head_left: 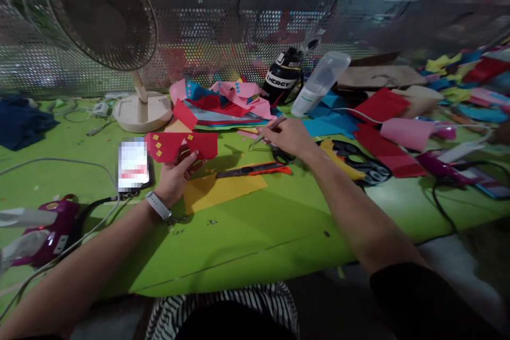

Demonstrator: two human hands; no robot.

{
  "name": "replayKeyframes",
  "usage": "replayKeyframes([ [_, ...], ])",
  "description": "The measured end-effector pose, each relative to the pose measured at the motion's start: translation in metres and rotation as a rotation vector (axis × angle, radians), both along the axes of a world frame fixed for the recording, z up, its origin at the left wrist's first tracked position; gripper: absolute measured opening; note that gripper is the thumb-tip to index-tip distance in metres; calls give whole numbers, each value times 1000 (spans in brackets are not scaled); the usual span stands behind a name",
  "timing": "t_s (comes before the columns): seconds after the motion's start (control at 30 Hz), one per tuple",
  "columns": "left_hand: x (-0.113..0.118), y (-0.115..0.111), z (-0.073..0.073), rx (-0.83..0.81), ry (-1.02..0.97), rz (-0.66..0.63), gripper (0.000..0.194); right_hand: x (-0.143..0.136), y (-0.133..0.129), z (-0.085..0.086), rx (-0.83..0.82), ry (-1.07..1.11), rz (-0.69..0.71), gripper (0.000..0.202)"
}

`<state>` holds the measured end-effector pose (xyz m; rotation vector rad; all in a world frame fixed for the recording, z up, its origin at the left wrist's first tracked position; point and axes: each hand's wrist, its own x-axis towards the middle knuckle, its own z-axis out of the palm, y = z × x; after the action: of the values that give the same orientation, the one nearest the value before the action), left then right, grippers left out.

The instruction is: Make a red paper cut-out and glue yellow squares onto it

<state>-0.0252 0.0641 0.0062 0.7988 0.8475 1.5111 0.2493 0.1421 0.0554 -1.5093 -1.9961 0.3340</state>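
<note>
My left hand (178, 174) grips a red paper piece (169, 144) from below, thumb over its front. Small yellow diamonds decorate the red paper. Pinched in my right hand (290, 135) is a pair of tweezers (256, 141), its thin tip pointing down and left above the table. Between my hands lies an orange utility knife (255, 169), partly over a sheet of yellow paper (223, 191). Black-handled scissors (283, 155) rest just below my right hand, partly hidden by it.
A fan (137, 111) stands at the back left, near a lit phone (134, 163). Behind my hands are piled coloured papers (223, 103), a black bottle (281, 77) and a clear bottle (321, 85). Purple glue guns (56, 228) with cords sit at both sides. A yellow banana-shaped thing (342, 162) lies right.
</note>
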Motion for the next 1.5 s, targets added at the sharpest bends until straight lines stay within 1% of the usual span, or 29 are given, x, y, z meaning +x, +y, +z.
replayKeyframes([
  [0.1, 0, 0, 0, -7, -9, 2, 35, 6, -2, 6, -109, -24, 82, 28],
  [0.17, 1, 0, 0, -9, -20, 4, 34, 6, -5, 4, -108, 10, 97, 26],
  [0.27, 1, 0, 1, -6, -16, 3, 33, 5, -11, -8, -92, 136, 88, 26],
  [0.37, 2, -1, 1, -3, -13, 4, 32, 6, -17, -21, -102, 283, 130, 31],
  [0.47, 2, -1, 2, -15, -15, 6, 31, 8, -22, -27, -95, 307, 155, 34],
  [0.6, 0, 0, 0, -22, 3, 3, 29, 6, -27, -25, -48, 252, 154, 31],
  [0.7, 0, 1, -2, -18, 2, 0, 27, 3, -30, -23, -24, 231, 179, 28],
  [0.8, 0, 1, -1, -27, -6, 3, 28, 3, -31, -24, -5, 230, 212, 27],
  [0.9, 1, 1, 1, -33, -16, 14, 29, 3, -31, -26, 8, 235, 216, 27],
  [1.03, 1, 1, 1, -39, -6, 13, 30, 1, -31, -28, -21, 291, 201, 32],
  [1.2, 1, 0, 0, -28, 4, 10, 29, -1, -31, -30, -17, 326, 189, 37],
  [1.33, 1, 1, 0, -41, -20, 10, 30, 1, -29, -33, -23, 336, 170, 35],
  [1.4, 2, 0, 0, -44, -25, 16, 32, 1, -32, -31, -1, 374, 162, 33],
  [1.5, 3, -1, 1, -44, -17, 15, 35, -6, -47, -21, 33, 504, 162, 31],
])
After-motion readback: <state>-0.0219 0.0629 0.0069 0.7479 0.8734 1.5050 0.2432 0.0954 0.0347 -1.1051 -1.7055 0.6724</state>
